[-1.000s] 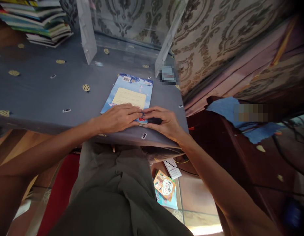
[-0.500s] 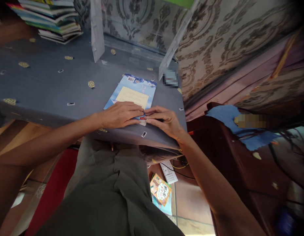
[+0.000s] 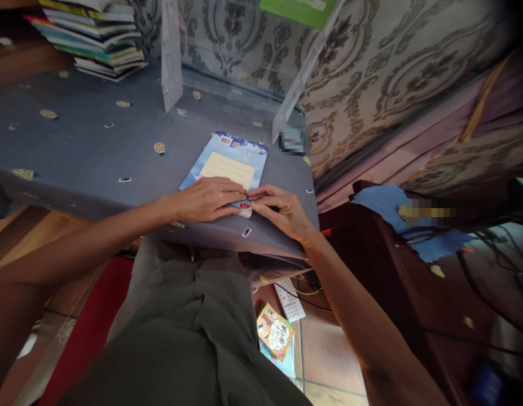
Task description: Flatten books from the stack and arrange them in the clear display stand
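Along the near edge of a grey-blue pineapple-print tablecloth [image 3: 87,152]: one paperback book [image 3: 229,166], back cover up, lying under and beyond the fingers, its long axis running away from the wearer, far end leaning right. Left hand [image 3: 206,198]: laid across the near end, fingers extended, unclenched; whether its thumb grips cannot be told. Right hand [image 3: 282,210]: at the near right corner, thumb and forefinger drawn together, apparently pinching the cover edge. Both hands touch the book; the right is nearer that corner. Appearance: sky-blue cover, small red label [image 3: 243,206] by the fingertips, pale page edges below it, cream text panel [image 3: 227,169], barcode [image 3: 224,140] at the far end. Behind: clear stand [image 3: 171,67]. Far left: book stack [image 3: 104,42].
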Motion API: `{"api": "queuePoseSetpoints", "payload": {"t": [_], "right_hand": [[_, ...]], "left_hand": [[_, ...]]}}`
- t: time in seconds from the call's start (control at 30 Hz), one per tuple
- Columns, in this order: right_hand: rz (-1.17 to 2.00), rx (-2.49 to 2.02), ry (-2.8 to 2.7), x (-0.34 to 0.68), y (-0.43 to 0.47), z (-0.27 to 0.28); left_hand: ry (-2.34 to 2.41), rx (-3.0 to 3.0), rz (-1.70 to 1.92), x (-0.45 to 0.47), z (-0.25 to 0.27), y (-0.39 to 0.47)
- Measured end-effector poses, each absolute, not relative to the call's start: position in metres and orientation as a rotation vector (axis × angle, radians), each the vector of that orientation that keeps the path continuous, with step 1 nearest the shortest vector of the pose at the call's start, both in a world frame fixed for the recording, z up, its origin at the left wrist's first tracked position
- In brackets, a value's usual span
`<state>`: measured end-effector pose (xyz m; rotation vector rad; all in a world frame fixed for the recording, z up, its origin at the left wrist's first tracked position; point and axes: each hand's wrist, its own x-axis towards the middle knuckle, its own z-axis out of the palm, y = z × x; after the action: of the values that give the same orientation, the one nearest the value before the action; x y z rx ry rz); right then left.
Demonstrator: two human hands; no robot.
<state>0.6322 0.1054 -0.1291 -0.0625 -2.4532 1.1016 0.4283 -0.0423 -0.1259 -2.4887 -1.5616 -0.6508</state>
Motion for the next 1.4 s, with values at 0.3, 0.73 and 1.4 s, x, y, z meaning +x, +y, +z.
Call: {"api": "queuePoseSetpoints", "payload": {"t": [0.3, 0.73, 1.4], "right_hand": [[1.064, -0.108, -2.484, 0.635, 0.102, -0.12], [1.006, -0.085, -2.5, 0.639, 0.099, -0.118], [0.256, 0.03, -2.63, 0.66, 0.065, -0.126]], "left_hand": [[-1.528, -2.552, -0.618, 0.433, -0.12, -0.051], [-1.493, -2.528, -0.439, 0.449, -0.114, -0.065], [-1.478, -2.33, -0.472, 0.454, -0.121, -0.086]]}}
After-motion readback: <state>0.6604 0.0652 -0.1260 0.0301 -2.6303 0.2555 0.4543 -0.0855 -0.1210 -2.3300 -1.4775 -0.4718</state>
